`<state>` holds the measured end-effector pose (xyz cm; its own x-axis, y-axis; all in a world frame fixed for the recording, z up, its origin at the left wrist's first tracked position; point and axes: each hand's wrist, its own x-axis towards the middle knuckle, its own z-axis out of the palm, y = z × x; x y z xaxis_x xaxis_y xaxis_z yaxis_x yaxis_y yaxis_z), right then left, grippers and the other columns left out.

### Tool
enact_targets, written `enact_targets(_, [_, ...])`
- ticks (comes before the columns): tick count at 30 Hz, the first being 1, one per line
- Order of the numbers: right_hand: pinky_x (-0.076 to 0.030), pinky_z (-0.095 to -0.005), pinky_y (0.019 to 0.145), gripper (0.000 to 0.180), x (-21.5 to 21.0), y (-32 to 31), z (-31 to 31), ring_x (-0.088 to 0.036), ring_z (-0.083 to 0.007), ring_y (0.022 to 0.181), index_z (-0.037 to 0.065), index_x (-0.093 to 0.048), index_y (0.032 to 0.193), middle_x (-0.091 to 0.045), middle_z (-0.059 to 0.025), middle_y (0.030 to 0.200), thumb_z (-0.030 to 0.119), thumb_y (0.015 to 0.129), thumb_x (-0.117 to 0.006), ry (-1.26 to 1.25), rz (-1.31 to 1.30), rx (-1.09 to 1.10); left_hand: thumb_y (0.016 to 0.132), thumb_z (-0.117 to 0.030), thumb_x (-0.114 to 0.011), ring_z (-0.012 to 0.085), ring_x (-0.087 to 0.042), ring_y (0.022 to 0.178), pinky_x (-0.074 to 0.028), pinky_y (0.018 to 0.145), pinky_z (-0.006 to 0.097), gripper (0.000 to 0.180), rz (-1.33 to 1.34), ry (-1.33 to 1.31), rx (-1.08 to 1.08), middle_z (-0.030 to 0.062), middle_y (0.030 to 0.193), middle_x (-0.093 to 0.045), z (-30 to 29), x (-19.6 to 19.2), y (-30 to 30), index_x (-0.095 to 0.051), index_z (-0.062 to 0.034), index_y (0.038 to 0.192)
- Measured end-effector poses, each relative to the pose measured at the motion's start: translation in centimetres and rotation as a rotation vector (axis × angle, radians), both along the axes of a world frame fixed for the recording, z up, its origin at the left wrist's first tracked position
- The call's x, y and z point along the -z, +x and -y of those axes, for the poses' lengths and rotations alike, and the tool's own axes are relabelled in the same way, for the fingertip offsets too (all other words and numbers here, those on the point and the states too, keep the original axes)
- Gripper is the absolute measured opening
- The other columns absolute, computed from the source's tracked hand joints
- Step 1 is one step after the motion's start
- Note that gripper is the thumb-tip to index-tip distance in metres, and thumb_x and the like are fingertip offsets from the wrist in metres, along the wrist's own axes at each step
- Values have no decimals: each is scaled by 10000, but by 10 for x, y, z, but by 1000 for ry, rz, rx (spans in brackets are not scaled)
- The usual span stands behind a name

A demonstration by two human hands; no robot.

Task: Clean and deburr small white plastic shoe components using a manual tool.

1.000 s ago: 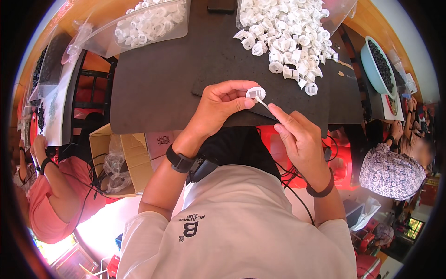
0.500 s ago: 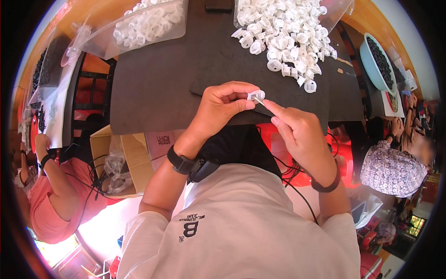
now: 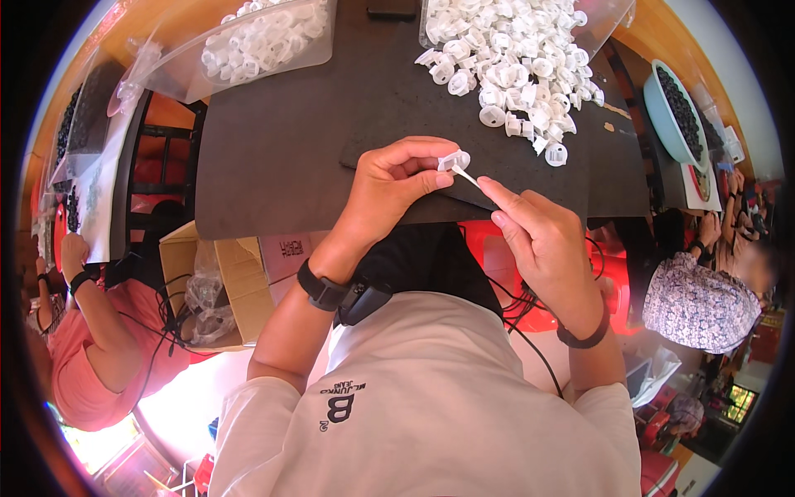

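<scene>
Over the near edge of the dark table (image 3: 273,153), my left hand (image 3: 389,182) pinches a small white plastic fitting (image 3: 448,159) between thumb and fingers. It has a round flange and looks like the loose pieces in the pile. My right hand (image 3: 542,236) grips a thin white stick-like tool (image 3: 467,176), with the index finger stretched along it. The tool's far end meets the fitting's near side; whether it reaches inside I cannot tell. The tool's other end is hidden in my right hand.
White fittings (image 3: 530,79) spill from a clear tub at the far right. Another clear tub (image 3: 178,70) of white pieces stands far left. An open cardboard box (image 3: 248,290) is below the table's left side. Co-workers sit either side, near a blue basin (image 3: 654,108) of black pieces.
My right hand has shifted slightly right and down, and more of the white tool shows. The fitting in my left hand has tilted and moved a little left and up.
</scene>
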<state>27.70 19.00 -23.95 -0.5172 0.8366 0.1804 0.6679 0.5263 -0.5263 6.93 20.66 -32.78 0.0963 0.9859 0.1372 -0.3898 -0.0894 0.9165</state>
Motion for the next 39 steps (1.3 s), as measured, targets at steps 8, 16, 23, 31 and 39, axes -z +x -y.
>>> enact_targets(8, [-464, -412, 562, 305, 3, -4, 0, -589, -326, 618, 88, -634, 1195, -580, -130, 712, 72, 890, -621, 1, -6, -17, 823, 102, -668, 139, -618, 1015, -518, 887, 274, 290, -60, 95, -43, 91, 1170, -638, 1, 3, 1, -694, -15, 1088])
enact_targets(16, [-502, -391, 660, 292, 7, -2, -14, -645, -365, 721, 34, -629, 1199, -676, -211, 863, 54, 916, -560, -316, -95, -32, 811, 118, -668, 141, -624, 1016, -517, 874, 271, 290, -186, 81, -77, 85, 1153, -653, 4, 2, 5, -713, -31, 1056])
enact_targets(23, [-496, -353, 662, 286, -11, 4, -6, -655, -349, 733, 34, -639, 1191, -673, -220, 874, 56, 915, -565, -368, -127, -16, 819, 103, -672, 129, -628, 996, -513, 867, 265, 280, -88, 60, -100, 78, 1154, -665, 1, 2, 3, -701, -20, 1069])
enact_targets(31, [-508, -381, 657, 286, -6, 1, -5, -658, -342, 763, 45, -632, 1195, -678, -186, 862, 58, 916, -568, -160, -82, -43, 832, 85, -671, 121, -622, 1004, -512, 868, 256, 265, -137, 95, -114, 76, 1166, -660, 2, 2, 2, -701, -27, 1071])
enact_targets(39, [-522, -395, 662, 300, -4, -11, -4, -662, -348, 767, 31, -608, 1203, -685, -175, 846, 57, 908, -559, -86, 41, -18, 834, 93, -659, 148, -624, 1031, -534, 861, 266, 263, -183, 115, -116, 97, 1170, -646, 7, -4, 6, -714, -35, 1057])
